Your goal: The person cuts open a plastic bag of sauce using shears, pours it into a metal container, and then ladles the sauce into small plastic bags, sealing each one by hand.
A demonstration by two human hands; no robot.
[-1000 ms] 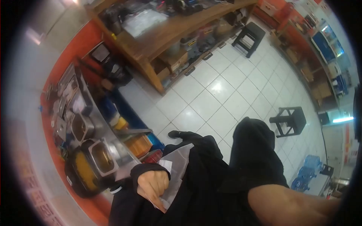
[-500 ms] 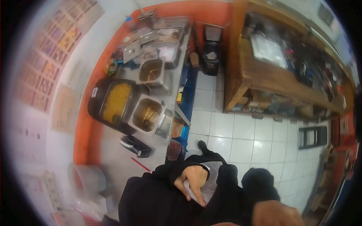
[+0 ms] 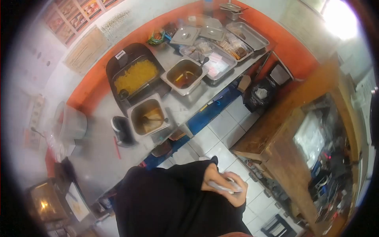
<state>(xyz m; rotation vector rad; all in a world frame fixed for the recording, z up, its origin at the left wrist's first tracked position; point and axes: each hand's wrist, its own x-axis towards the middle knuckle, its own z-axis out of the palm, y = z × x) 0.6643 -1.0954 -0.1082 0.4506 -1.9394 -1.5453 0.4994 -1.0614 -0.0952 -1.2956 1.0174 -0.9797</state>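
My left hand [image 3: 214, 177], at the end of a black sleeve, is closed on a folded whitish plastic bag [image 3: 235, 187] in front of my body. My right hand [image 3: 239, 197] meets it from the right, fingers curled round the same bag. Part of the bag is hidden by the fingers. On the metal counter [image 3: 96, 158], left of my hands, are a metal container [image 3: 138, 118] with a utensil in it, a black dispenser-like object [image 3: 124, 132] and a red pen [image 3: 117, 147].
Further back on the counter stand a black tray of yellow food [image 3: 136, 77], another metal container [image 3: 169, 75] and a tray of packets [image 3: 217, 65]. A black bin [image 3: 258, 96] stands beyond the counter's end. A wooden shelf unit [image 3: 276, 130] is at the right; a clear tub [image 3: 73, 122] is far left.
My right hand has come in from the lower right and joined my left hand at the bag. The bag now looks more folded. The view has turned, tilting the counter.
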